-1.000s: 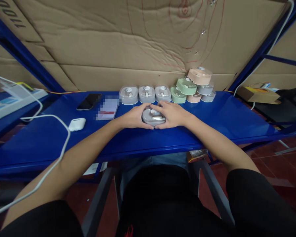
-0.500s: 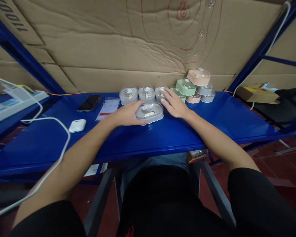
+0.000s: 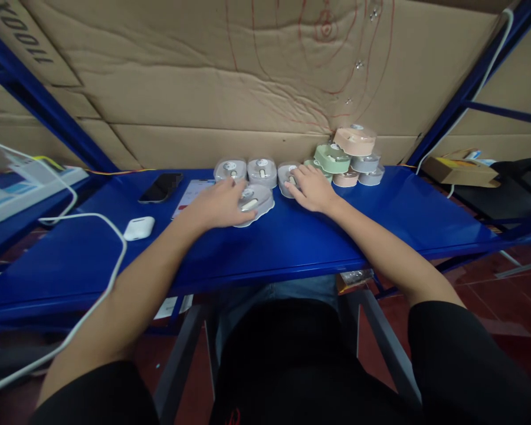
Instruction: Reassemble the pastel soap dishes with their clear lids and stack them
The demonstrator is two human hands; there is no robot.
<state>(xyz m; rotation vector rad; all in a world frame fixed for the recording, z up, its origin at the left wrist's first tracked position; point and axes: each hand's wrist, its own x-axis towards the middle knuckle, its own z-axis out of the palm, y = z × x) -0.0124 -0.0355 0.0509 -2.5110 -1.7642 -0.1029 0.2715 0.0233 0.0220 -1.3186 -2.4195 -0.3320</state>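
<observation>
My left hand is closed round a clear plastic case with a small cream item inside, held just above the blue shelf and tilted. My right hand lies flat with fingers stretched out, touching the rightmost of the grey cases in a row at the back. Two more grey cases stand to the left of it.
A pile of green, peach and grey cases stands at the back right against cardboard. A black phone, a card, a white earbud case and a white cable lie on the left. A cardboard box sits far right.
My left hand has carried the clear case up and back-left toward the row. My right hand let go of it and reached to the grey case at the back.
</observation>
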